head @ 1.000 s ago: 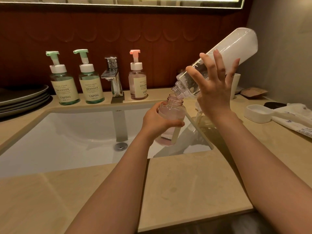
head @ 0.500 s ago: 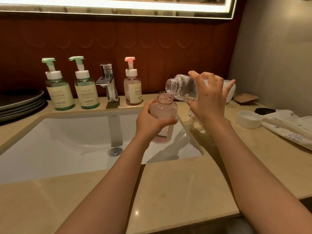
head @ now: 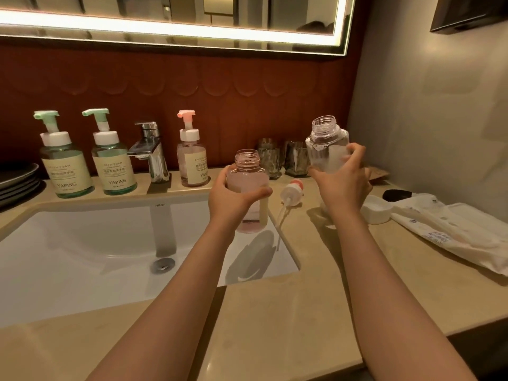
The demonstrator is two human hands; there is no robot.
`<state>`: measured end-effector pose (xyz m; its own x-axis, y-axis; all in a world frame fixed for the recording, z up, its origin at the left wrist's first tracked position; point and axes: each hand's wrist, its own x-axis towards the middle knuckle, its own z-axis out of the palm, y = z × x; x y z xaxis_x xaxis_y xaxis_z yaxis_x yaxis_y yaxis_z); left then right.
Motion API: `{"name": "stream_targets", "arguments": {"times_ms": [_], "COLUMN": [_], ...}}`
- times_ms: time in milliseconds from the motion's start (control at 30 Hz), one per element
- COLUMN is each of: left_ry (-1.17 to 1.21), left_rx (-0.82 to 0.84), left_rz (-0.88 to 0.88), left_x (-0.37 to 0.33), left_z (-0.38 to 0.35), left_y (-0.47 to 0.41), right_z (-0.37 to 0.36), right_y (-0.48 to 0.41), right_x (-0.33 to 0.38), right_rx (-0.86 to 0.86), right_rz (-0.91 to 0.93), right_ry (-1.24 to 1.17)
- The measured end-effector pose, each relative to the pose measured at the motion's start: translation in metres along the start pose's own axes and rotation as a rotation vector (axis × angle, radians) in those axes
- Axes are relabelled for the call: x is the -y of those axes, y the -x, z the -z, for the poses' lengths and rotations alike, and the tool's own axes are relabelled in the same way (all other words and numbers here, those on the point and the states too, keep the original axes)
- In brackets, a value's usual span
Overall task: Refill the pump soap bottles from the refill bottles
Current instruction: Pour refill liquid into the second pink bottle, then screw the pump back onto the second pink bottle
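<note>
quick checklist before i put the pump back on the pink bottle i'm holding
1. Pink bottle upright in the left hand: ok, held over the sink's right edge.
2. Its neck open and free: ok, no cap on it.
3. Refill bottle turned upright, no longer pouring: ok, held in the right hand, mouth up.
4. Fill level in the pink bottle: cannot tell, the hand covers much of it.
5. Pump head within reach: ok, it lies on the counter between the hands, tube hanging over the sink edge.
6. A hand free to pick it up: not ok, both hold bottles; set the refill bottle down first.
</note>
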<state>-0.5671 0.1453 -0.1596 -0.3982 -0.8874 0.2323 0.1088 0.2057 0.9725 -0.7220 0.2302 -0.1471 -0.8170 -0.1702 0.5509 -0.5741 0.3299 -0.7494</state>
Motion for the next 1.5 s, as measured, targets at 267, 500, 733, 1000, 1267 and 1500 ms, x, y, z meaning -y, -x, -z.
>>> {"name": "stream_targets", "arguments": {"times_ms": [267, 500, 733, 1000, 1267, 1500], "left_ry": [-0.035, -0.075, -0.059, -0.11, -0.197, -0.273], "left_rx": [-0.027, -0.023, 0.001, -0.009, -0.041, -0.008], "left_rz": [0.036, 0.03, -0.007, -0.043, -0.012, -0.038], "left_x": [0.014, 0.019, 0.016, 0.021, 0.028, 0.031], "left_z": [0.002, 0.002, -0.015, -0.015, -0.002, -0.005], "left_y": [-0.001, -0.002, 0.003, 0.003, -0.001, 0.001], "right_z": [0.001, 0.001, 0.003, -0.011, -0.035, -0.049], "right_y": [-0.008, -0.011, -0.005, 0.02, 0.025, 0.023], "right_x": [-0.005, -0.006, -0.005, 0.021, 0.002, 0.002], "right_rx": [0.035, 0.071, 0.091, -0.19, 0.68, 0.531], "right_rz": [-0.147, -0.245, -0.28, 0.471, 0.265, 0.058], "right_ry": [-0.075, -0.079, -0.033, -0.079, 0.374, 0.2]}}
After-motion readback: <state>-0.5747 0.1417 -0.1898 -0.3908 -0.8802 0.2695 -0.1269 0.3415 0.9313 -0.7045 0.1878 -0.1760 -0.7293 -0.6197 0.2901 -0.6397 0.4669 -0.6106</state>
